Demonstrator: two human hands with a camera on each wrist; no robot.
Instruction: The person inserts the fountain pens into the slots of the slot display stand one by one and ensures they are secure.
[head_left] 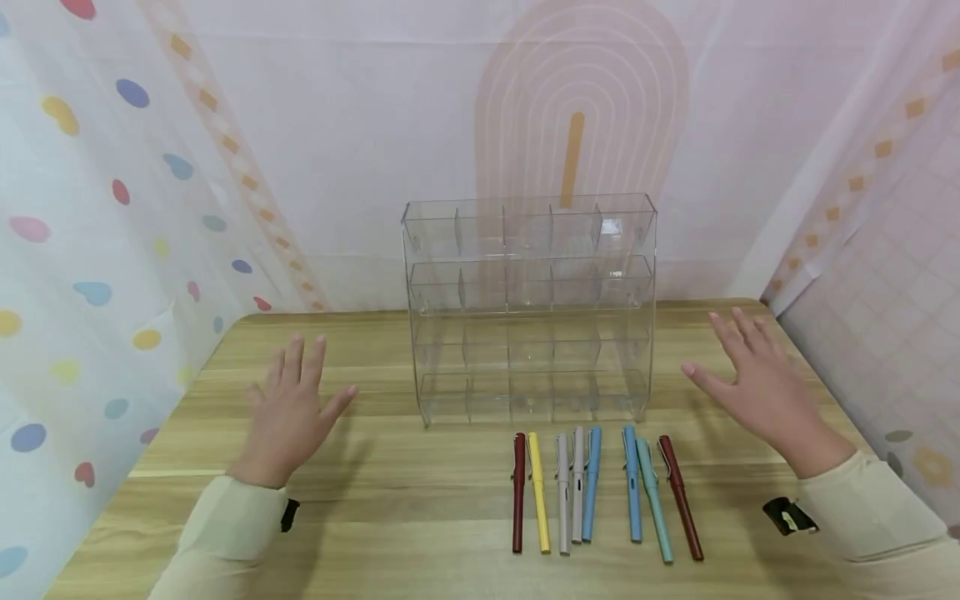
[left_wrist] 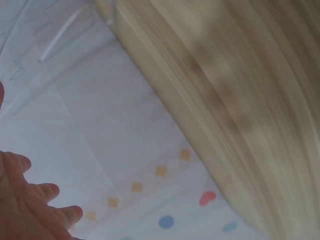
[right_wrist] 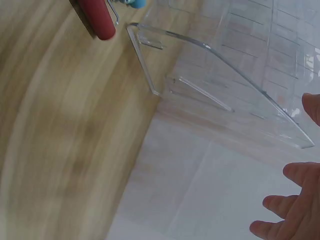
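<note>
My left hand [head_left: 288, 421] hovers over the left of the table with fingers spread, holding nothing. On the other side my right hand [head_left: 765, 396] is likewise spread and holds nothing. Between them stands a clear acrylic rack [head_left: 531, 325] with tiers of small compartments, and no pens show in it. In front of it several capped pens lie in a loose row: a dark red pen [head_left: 518, 492], a yellow pen [head_left: 539, 492], grey pens [head_left: 563, 496], blue pens [head_left: 633, 483], a teal pen [head_left: 656, 500] and another dark red pen [head_left: 681, 497], nearest the right hand.
The wooden table [head_left: 390, 508] carries the rack and pens. A pale patterned curtain [head_left: 337, 125] hangs behind the table and along both sides. Dark bands [head_left: 790, 517] show at the cuffs of the light sleeves [head_left: 873, 504].
</note>
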